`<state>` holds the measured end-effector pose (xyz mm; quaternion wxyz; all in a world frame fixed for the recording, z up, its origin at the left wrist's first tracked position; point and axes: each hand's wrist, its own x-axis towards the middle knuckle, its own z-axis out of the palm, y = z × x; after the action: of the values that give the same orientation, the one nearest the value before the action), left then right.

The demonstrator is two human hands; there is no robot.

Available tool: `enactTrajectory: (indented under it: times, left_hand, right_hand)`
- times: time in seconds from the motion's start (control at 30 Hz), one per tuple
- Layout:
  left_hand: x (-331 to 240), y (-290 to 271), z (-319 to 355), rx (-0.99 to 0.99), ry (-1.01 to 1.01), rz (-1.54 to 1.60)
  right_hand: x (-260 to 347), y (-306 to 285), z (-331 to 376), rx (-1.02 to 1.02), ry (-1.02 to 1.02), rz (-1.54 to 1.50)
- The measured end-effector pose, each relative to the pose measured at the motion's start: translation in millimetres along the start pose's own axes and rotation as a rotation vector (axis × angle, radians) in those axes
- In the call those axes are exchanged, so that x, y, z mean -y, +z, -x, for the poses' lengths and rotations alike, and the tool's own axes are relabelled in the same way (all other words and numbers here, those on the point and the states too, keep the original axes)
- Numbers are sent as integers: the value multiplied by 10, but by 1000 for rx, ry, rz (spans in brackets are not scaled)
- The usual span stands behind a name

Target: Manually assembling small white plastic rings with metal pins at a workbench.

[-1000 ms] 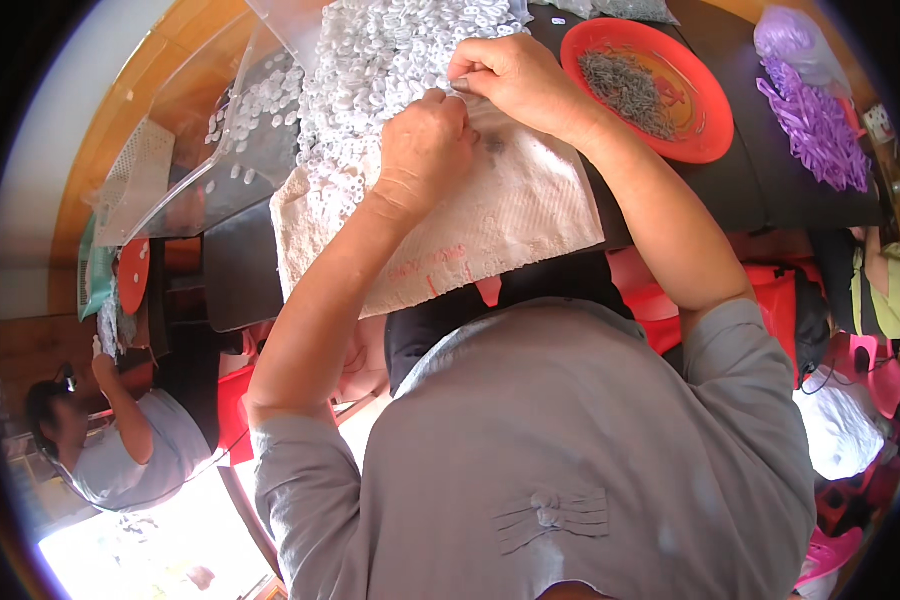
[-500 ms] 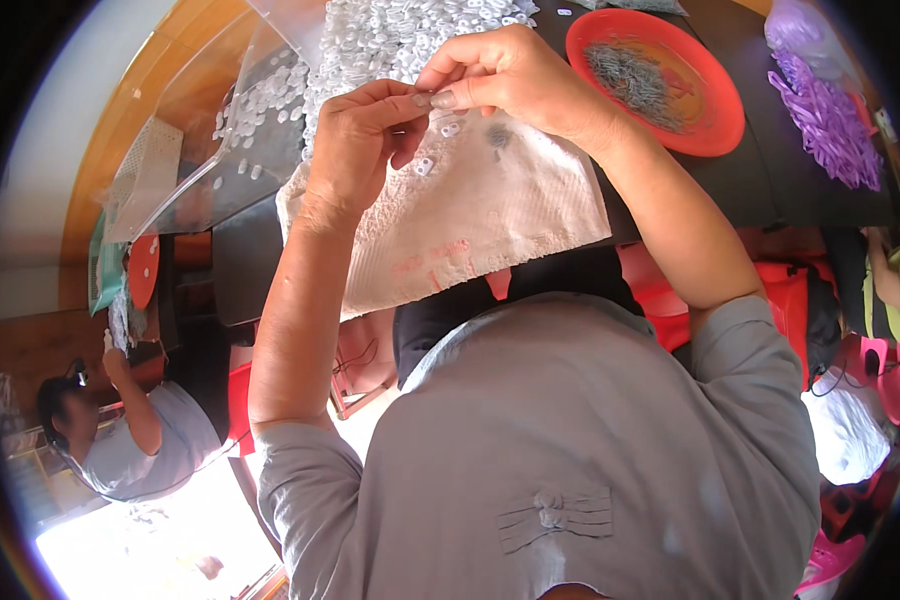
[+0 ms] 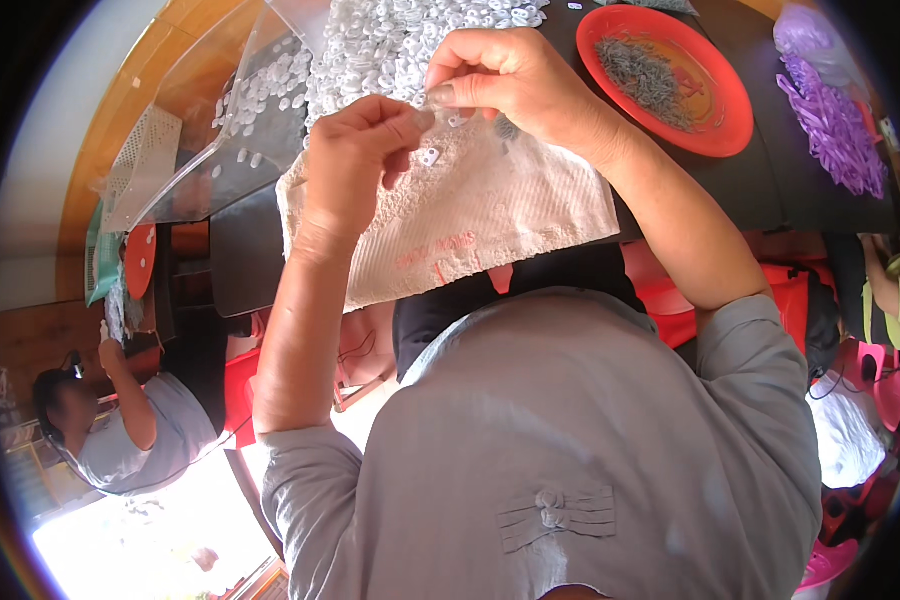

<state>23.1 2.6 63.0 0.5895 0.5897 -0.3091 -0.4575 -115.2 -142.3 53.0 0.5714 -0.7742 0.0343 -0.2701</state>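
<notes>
My left hand (image 3: pixel 355 155) and my right hand (image 3: pixel 515 85) meet fingertip to fingertip above a cream towel (image 3: pixel 460 225). Both are closed in a pinch. Whatever sits between the fingertips is too small to make out. Below them on the towel lies a small white two-holed piece (image 3: pixel 430 157), with another close to the right fingers. Just beyond my hands spreads a big heap of similar small white plastic pieces (image 3: pixel 370 45). To the right of my right hand, a red plate (image 3: pixel 735 125) bears a pile of thin grey metal pins (image 3: pixel 645 80).
A clear plastic bin (image 3: pixel 205 140) with scattered white pieces stands at the left. Purple strips (image 3: pixel 835 130) lie on the dark table (image 3: pixel 770 195) at the far right. Another person (image 3: pixel 135 430) works at the left, near a red plate (image 3: pixel 140 262). A red chair (image 3: pixel 775 305) is at the right.
My left hand has dropped slightly, and its fingertips have drawn a little away from the right ones. Both hands stay pinched. The whole view has shifted slightly.
</notes>
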Motion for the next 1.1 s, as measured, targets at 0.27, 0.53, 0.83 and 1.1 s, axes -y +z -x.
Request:
enactTrajectory:
  times: [0.27, 0.53, 0.83, 1.1]
  left_hand:
    - [378, -2, -44, -127, 426, -1045]
    - [464, -54, -36, -216, 622, -1373]
    - [375, -125, 218, -238, 145, -155]
    - [480, 37, 247, -233, 126, 394]
  right_hand:
    - [-29, -28, -23, -81, 26, 117]
    - [-72, 1, -20, -64, 120, 99]
    - [-16, 32, -2, -12, 138, 108]
    - [-7, 182, 21, 70, 164, 97]
